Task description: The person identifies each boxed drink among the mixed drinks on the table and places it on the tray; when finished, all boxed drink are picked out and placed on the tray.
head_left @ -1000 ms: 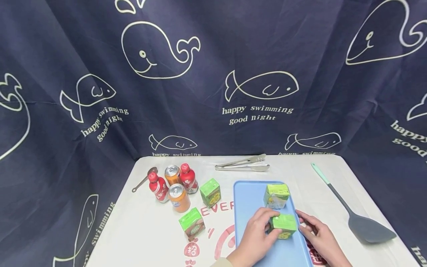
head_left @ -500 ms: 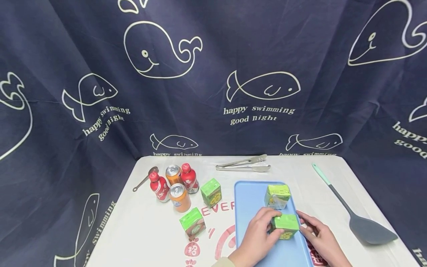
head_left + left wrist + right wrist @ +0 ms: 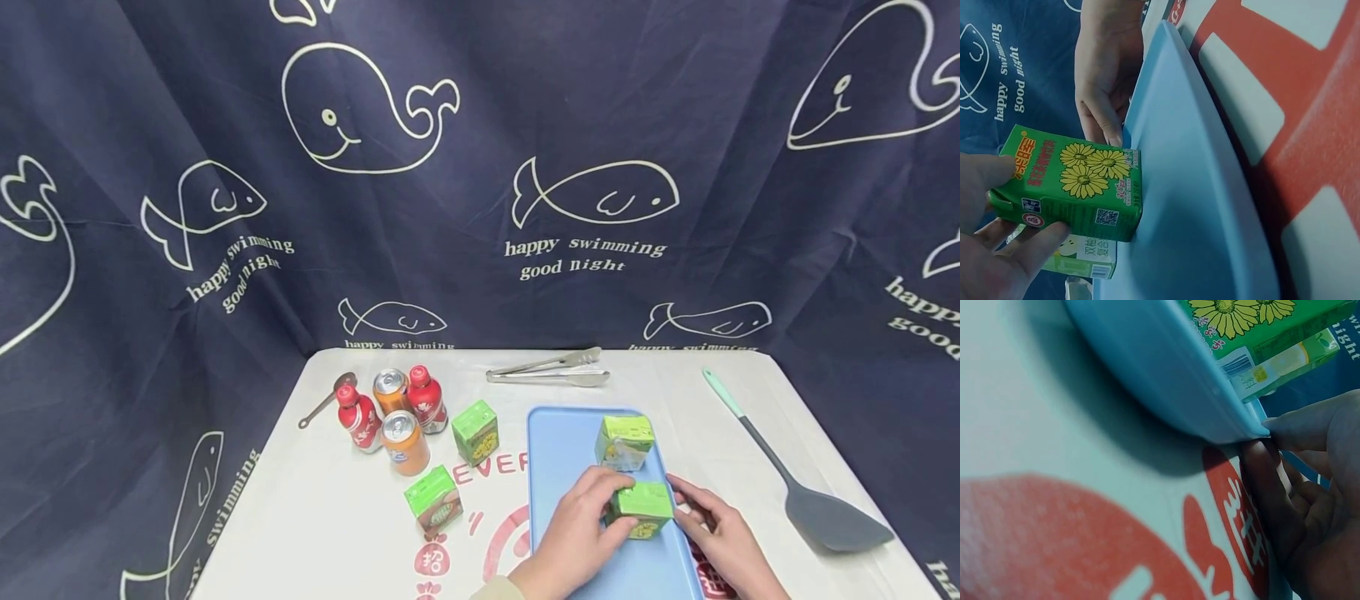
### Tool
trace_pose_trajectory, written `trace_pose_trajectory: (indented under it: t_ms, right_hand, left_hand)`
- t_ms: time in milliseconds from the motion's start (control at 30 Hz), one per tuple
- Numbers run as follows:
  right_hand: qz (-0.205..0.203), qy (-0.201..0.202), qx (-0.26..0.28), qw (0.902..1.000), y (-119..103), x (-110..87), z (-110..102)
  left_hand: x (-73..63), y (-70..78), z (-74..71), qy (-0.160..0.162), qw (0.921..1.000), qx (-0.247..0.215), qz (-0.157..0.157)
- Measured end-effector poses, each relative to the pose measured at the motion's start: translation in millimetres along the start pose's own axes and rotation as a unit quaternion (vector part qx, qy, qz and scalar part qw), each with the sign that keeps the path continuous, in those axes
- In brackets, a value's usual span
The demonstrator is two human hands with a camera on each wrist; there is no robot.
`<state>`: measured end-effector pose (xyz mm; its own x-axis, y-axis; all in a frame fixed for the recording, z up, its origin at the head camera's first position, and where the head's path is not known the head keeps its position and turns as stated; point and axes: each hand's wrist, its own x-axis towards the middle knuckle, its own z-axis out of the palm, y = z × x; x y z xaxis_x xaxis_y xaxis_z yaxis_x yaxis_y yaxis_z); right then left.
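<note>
My left hand (image 3: 585, 525) grips a green drink carton (image 3: 645, 502) by its side, fingers behind and thumb in front. Yellow flowers are printed on the carton's face, and in the left wrist view its base meets the blue tray (image 3: 1172, 156). Pinched at its right rim by my right hand (image 3: 720, 525) is that same tray; in the right wrist view the thumb lies over the edge and a finger (image 3: 1266, 481) under it. Just behind the held carton, a yellow-green drink carton (image 3: 625, 442) stands upright on the tray.
Left of the tray stand two green-topped cartons, one at the back (image 3: 475, 433) and a brown-fronted one (image 3: 435, 500). Farther left, two orange cans (image 3: 405, 446) cluster with two red bottles (image 3: 426, 402) beside a small spoon (image 3: 326, 402). Tongs (image 3: 551, 368) lie behind; a spatula (image 3: 832, 517) lies right.
</note>
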<state>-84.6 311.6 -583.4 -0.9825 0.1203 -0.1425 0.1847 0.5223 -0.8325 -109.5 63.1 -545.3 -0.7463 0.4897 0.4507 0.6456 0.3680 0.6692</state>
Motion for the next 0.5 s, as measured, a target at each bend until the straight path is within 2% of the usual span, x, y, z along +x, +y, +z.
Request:
trace_pose_trajectory:
  t_ms: [167,333,500]
  right_hand:
    - [0.003,-0.002,-0.005,1.0000,-1.8,0.7,-0.9]
    - [0.004,-0.003,-0.004,1.0000,-1.4,0.2,-1.8]
    - [0.003,-0.007,0.001,1.0000,-1.7,0.0,-1.6]
  left_hand:
    - [-1.4,-0.7,-6.6,-0.003,1.0000,0.006,0.002]
    - [-2.9,-3.8,-13.4,0.000,0.9999,-0.011,-0.007]
    - [-7.2,-7.2,-25.2,0.010,0.9999,-0.009,-0.009]
